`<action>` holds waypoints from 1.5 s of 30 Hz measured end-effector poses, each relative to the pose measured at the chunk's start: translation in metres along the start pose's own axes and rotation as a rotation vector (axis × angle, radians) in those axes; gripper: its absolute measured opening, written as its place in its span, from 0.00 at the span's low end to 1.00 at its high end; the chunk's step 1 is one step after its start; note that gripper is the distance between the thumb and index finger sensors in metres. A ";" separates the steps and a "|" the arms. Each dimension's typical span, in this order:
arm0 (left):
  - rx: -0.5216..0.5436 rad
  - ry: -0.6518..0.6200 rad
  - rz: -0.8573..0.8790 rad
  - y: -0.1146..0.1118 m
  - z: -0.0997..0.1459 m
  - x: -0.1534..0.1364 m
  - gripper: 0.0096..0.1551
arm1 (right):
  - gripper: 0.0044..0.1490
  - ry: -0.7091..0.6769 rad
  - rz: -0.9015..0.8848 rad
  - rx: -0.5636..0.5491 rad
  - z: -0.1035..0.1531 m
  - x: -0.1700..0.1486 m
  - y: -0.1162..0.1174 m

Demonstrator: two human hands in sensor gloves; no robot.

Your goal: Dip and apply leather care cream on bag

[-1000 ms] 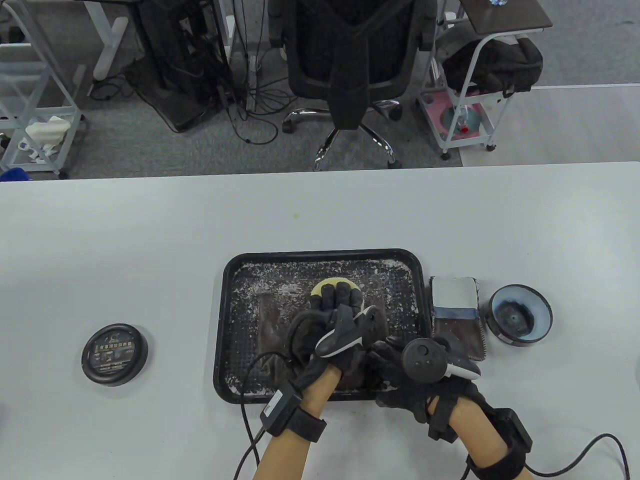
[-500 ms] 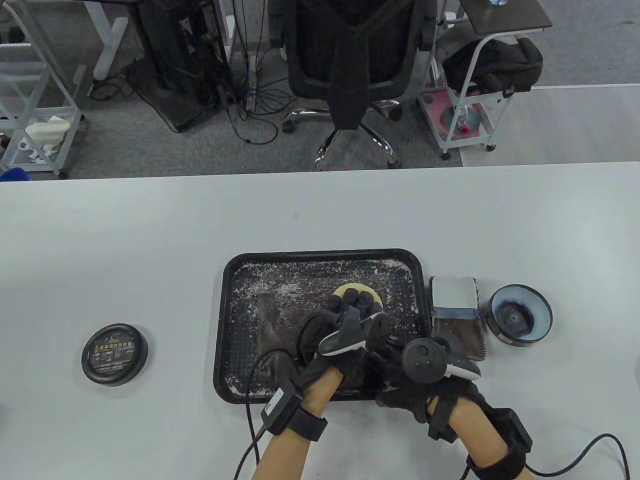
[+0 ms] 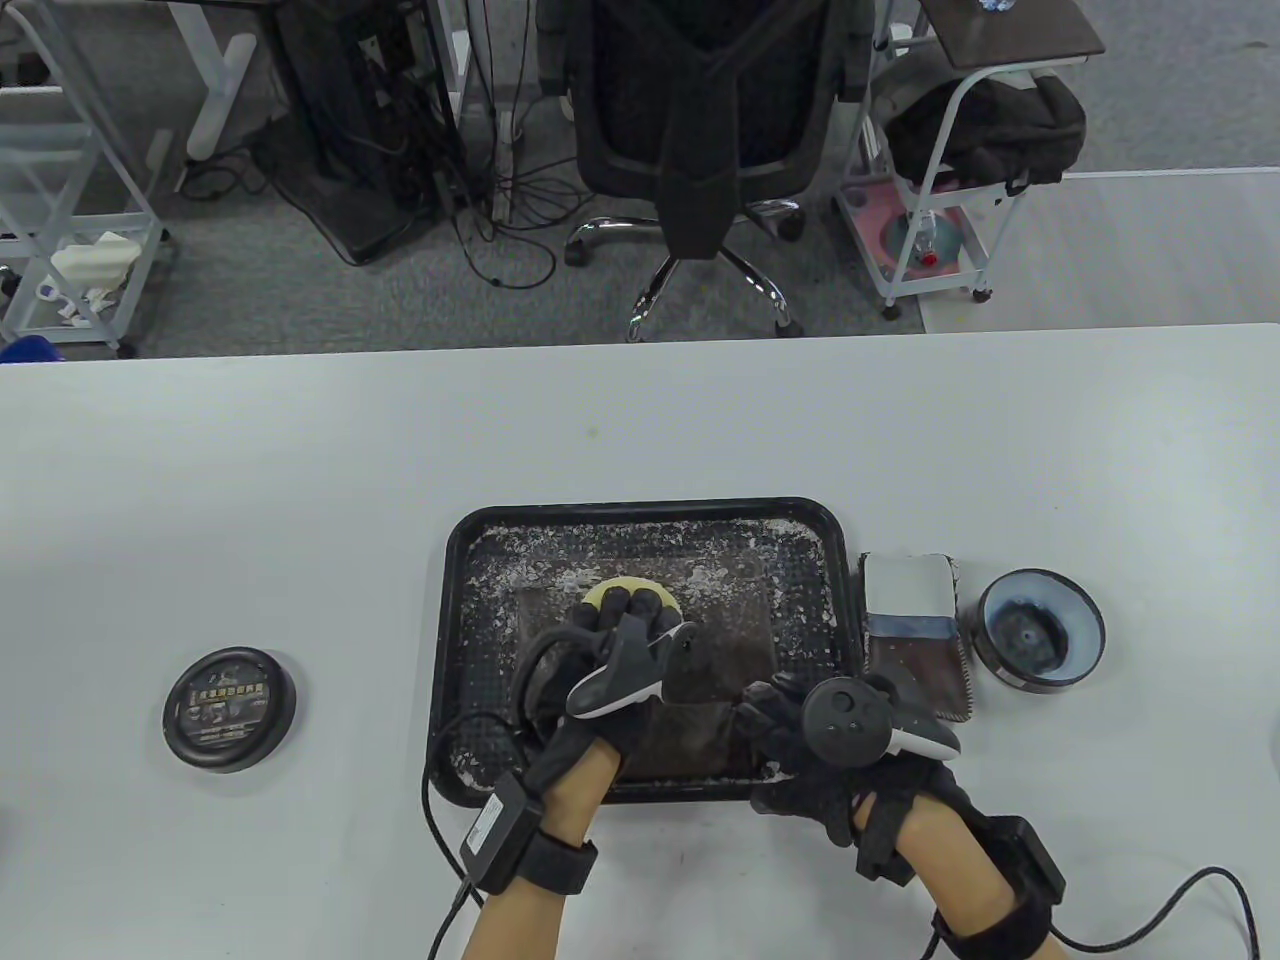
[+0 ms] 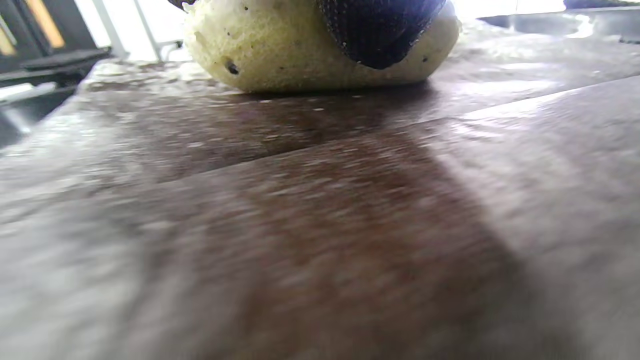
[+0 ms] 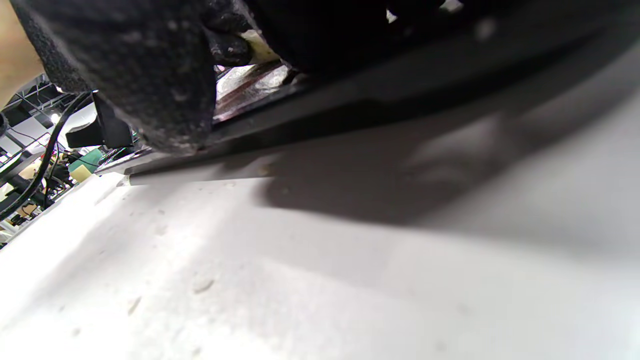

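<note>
Down on the black tray (image 3: pixel 452 640), the brown leather bag (image 3: pixel 735 640) lies flat, and the left hand (image 3: pixel 600 665) presses a pale yellow sponge (image 3: pixel 628 592) onto its far-left part, fingers curled over the top of the sponge. The left wrist view shows the sponge (image 4: pixel 280 50) resting on the shiny brown leather with a gloved fingertip (image 4: pixel 377 30) over it. The right hand (image 3: pixel 815 760) rests on the bag's near-right corner at the tray's front edge; its tracker hides the fingers, so I cannot tell whether they curl on the leather or lie flat.

As for writing, the round black lid (image 3: pixel 229 708) left of the tray carries a printed label with small light characters, too small to read. The open blue cream jar (image 3: pixel 1040 630) stands right of the tray, and between them lies a folded cloth (image 3: pixel 915 640), white above and brown below.

White flecks cover the tray's textured floor around the bag. The table (image 3: pixel 300 480) is plain white. Beyond it lies grey carpet with a black office chair (image 3: pixel 700 120), tangled cables (image 3: pixel 490 200) under a desk, and white wheeled carts (image 3: pixel 950 190) to either side, one holding a black bag (image 3: pixel 1000 125).
</note>
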State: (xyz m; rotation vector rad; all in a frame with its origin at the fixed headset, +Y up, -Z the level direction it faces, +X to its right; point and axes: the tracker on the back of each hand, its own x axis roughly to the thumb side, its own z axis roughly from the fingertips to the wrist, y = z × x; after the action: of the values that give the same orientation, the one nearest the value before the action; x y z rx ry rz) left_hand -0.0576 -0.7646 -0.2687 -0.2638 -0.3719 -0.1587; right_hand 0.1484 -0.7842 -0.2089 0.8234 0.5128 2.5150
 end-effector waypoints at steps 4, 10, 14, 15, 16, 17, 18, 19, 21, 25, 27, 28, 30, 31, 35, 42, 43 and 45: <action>-0.016 0.055 -0.030 -0.003 0.009 -0.016 0.34 | 0.49 0.001 0.003 0.001 0.000 0.000 0.000; -0.045 0.165 -0.070 -0.004 0.016 -0.031 0.34 | 0.49 0.001 0.003 0.001 0.000 0.001 0.000; -0.078 0.263 -0.119 -0.002 0.016 -0.033 0.34 | 0.49 -0.001 0.005 0.007 0.000 0.002 0.001; -0.088 0.284 -0.129 -0.001 0.016 -0.033 0.34 | 0.49 -0.001 0.006 0.008 0.000 0.002 0.001; -0.095 0.307 -0.139 -0.001 0.017 -0.033 0.34 | 0.49 -0.001 0.008 0.011 0.000 0.002 0.001; -0.099 0.319 -0.142 -0.001 0.017 -0.033 0.34 | 0.49 -0.001 0.008 0.013 0.000 0.002 0.001; -0.104 0.333 -0.140 -0.002 0.017 -0.034 0.34 | 0.49 -0.001 0.006 0.014 0.000 0.002 0.001; -0.108 0.349 -0.134 -0.001 0.017 -0.034 0.34 | 0.49 -0.002 0.009 0.014 0.000 0.002 0.001; -0.109 0.367 -0.136 -0.001 0.016 -0.033 0.35 | 0.50 -0.002 0.015 0.012 0.000 0.003 0.001; -0.097 0.360 -0.187 -0.002 0.014 -0.024 0.34 | 0.50 0.003 0.035 0.010 0.000 0.004 0.001; -0.094 0.340 -0.206 -0.002 0.013 -0.019 0.34 | 0.50 0.006 0.042 0.009 0.000 0.004 0.001; -0.092 0.328 -0.200 -0.002 0.012 -0.017 0.34 | 0.50 0.007 0.043 0.009 0.000 0.004 0.001; -0.082 0.288 -0.175 -0.002 0.011 -0.010 0.34 | 0.49 0.011 0.057 0.008 0.000 0.005 0.000; -0.081 0.275 -0.169 -0.002 0.010 -0.007 0.34 | 0.49 0.010 0.065 0.006 -0.001 0.006 0.000; -0.062 0.209 -0.148 -0.001 0.005 0.008 0.34 | 0.49 -0.005 0.094 0.002 -0.001 0.011 -0.001; 0.008 0.055 -0.013 0.002 0.003 0.029 0.34 | 0.45 -0.015 0.064 -0.024 0.003 0.011 -0.004; 0.015 0.041 -0.002 0.003 0.004 0.032 0.34 | 0.45 -0.014 0.059 -0.027 0.004 0.010 -0.005; 0.028 0.000 0.008 0.003 0.002 0.038 0.34 | 0.43 -0.011 0.050 -0.029 0.005 0.009 -0.005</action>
State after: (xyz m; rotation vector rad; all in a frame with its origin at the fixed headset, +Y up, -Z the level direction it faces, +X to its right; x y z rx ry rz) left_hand -0.0232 -0.7652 -0.2533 -0.2371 -0.3733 -0.1455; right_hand 0.1463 -0.7740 -0.2035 0.8491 0.4566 2.5555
